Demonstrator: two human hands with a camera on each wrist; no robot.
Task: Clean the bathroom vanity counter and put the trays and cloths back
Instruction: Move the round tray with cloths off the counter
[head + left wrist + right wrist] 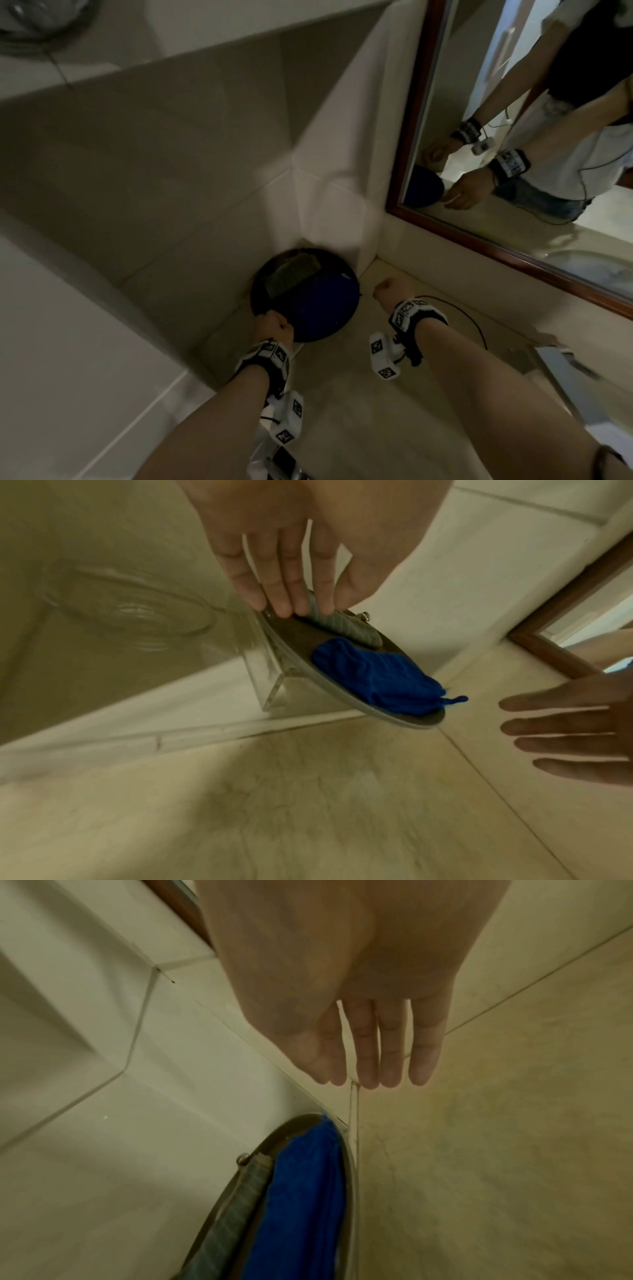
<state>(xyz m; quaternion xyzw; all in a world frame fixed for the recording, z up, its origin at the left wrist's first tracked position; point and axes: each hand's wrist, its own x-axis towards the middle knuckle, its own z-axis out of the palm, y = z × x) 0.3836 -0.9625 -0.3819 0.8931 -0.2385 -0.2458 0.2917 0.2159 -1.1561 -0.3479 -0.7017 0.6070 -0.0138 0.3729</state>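
Note:
A round dark tray sits in the counter's corner against the tiled walls, on a clear stand. On it lie a blue cloth and a folded grey striped cloth. My left hand reaches to the tray's near edge, its straight fingertips touching the rim and the end of the grey cloth. The blue cloth hangs slightly over the rim. My right hand hovers open above the counter, just right of the tray, holding nothing.
A wood-framed mirror runs along the wall on the right and reflects both arms. The beige stone counter stretches toward me. A blurred pale object lies at the counter's right edge. Tiled walls close in the corner behind the tray.

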